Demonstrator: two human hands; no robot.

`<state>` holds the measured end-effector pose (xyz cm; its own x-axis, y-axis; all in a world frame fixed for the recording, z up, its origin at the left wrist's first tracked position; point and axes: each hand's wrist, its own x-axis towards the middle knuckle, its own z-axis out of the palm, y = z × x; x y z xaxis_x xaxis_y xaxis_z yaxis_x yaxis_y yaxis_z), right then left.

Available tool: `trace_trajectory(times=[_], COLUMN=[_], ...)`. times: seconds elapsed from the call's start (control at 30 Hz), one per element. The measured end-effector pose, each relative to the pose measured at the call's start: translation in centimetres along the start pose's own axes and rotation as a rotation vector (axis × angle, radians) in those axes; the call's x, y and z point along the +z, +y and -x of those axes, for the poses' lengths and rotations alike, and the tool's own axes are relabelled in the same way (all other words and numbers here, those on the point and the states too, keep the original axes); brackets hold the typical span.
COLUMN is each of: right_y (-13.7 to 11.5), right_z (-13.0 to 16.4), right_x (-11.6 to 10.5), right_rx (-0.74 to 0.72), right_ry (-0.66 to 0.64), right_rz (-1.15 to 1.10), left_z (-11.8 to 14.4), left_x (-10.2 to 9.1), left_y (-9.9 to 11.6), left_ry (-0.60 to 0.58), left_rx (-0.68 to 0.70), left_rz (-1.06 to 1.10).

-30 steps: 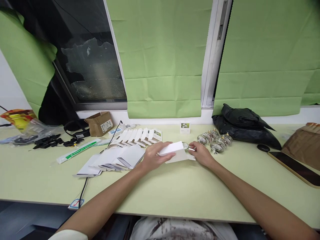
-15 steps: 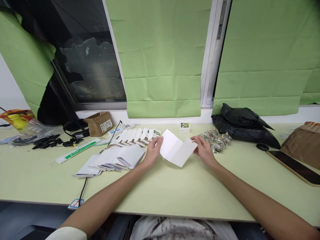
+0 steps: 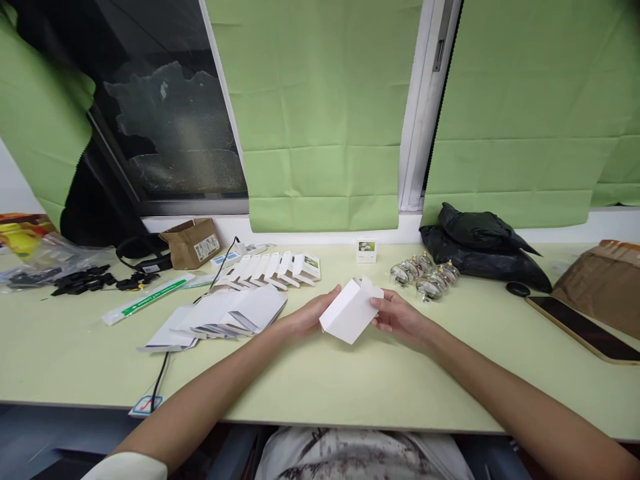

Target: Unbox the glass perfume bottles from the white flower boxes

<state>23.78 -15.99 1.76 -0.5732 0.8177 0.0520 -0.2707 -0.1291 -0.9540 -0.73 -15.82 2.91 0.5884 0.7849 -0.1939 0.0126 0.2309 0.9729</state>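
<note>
A white paper box (image 3: 350, 312), folded into a boxy shape with a flap standing up at its top, is held between both hands above the table. My left hand (image 3: 316, 312) grips its left side, the fingers partly hidden behind it. On the right side, my right hand (image 3: 397, 316) pinches the box with the thumb on its face. To the left lie a pile of flat white folded boxes (image 3: 225, 315) and a row of opened-up white cartons (image 3: 267, 269). Several clear glass ornaments (image 3: 431, 283) with gold caps sit beyond my right hand.
A small printed box (image 3: 367, 251) stands at the back. On the right are black plastic bags (image 3: 485, 257), a phone (image 3: 585, 328) and a brown paper package (image 3: 603, 288). A cardboard box (image 3: 193, 244), black clips (image 3: 83, 280) and a black cable (image 3: 159, 381) are on the left.
The box in my hands has gone from a flattened, bent-open sheet to a boxy shape. My right hand has moved inward, closer to my left. The view has shifted slightly.
</note>
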Motion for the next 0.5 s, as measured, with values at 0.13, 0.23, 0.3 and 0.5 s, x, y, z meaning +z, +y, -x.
trace_trajectory(times=[0.13, 0.23, 0.3, 0.5], right_y=[0.4, 0.7, 0.8, 0.8], right_z=[-0.2, -0.3, -0.4, -1.1], right_x=[0.4, 0.7, 0.7, 0.5], right_rx=[-0.122, -0.193, -0.201, -0.205], right_ry=[0.044, 0.116, 0.15, 0.33], right_rz=[0.196, 0.243, 0.24, 0.252], left_z=[0.5, 0.7, 0.7, -0.2], left_x=[0.7, 0.9, 0.9, 0.3], left_y=[0.5, 0.7, 0.6, 0.5], left_ry=[-0.064, -0.057, -0.006, 0.113], left_rx=[0.008, 0.021, 0.085, 0.221], left_rz=[-0.03, -0.113, -0.171, -0.153])
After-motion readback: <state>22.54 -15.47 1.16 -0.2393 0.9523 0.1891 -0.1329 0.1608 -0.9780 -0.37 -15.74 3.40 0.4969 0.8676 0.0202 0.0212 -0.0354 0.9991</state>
